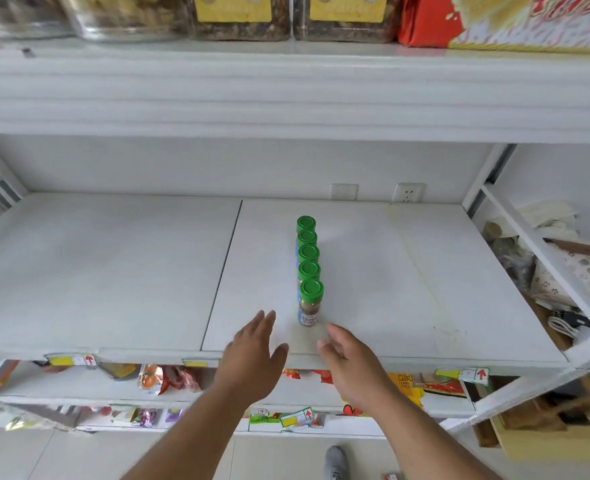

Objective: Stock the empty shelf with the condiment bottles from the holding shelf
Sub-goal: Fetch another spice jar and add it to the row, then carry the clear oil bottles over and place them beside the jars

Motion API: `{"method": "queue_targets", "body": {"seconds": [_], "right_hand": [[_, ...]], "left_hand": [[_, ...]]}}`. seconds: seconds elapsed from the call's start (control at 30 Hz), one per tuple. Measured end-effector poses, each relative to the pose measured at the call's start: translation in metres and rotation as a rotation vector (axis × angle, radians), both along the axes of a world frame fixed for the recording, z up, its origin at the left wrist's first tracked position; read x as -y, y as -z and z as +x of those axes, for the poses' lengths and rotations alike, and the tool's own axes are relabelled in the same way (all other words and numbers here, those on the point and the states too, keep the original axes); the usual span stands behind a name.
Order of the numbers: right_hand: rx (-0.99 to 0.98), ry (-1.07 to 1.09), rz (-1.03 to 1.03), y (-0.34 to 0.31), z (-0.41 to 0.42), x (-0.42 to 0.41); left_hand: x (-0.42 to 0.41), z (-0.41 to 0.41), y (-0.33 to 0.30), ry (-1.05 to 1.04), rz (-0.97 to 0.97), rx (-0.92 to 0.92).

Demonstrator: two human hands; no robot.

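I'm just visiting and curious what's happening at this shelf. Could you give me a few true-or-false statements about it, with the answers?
1. Five green-capped bottles stand in one row on the white shelf. True.
2. The left hand grips the front bottle. False: it holds nothing, fingers straight.
3. The right hand is empty. True.
4. The bottles lie on their sides. False: they stand upright.
5. Two wall sockets sit behind the shelf. True.

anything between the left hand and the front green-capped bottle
No. In the head view, only bare white shelf separates the left hand from the front bottle; the right hand sits on the other side.
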State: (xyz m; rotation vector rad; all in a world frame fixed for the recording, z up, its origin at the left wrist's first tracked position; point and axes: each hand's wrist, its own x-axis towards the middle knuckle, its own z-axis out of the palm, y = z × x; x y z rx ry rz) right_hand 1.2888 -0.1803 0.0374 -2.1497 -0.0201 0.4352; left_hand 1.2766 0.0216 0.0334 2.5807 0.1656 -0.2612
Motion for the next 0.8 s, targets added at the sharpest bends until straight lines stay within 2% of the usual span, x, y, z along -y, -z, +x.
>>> {"method": "queue_targets", "body": {"seconds": [0.1, 0.2, 0.3, 0.53, 0.8], "right_hand": [[0.166, -0.258, -0.286, -0.019, -0.017, -0.005], [0.275, -0.484, -0.501, -0.032, -0.023, -0.018], [0.336, -0.655, -0.589, -0.033, -0.026, -0.036], [0.464, -0.997, -0.608, -0.040, -0.055, -0.069], [0.490, -1.324, -0.503, -0.035, -0.121, -0.056]], "left_hand": [[-0.010, -0.019, -0.010, -0.004, 0.185, -0.031], [-0.018, -0.044, -0.015, -0.098, 0.213, -0.069], [-0.027, -0.078, -0.020, -0.213, 0.212, -0.087], [-0.023, -0.180, -0.030, -0.539, 0.232, -0.111], [0.054, -0.293, -0.029, -0.851, 0.214, -0.188]]}}
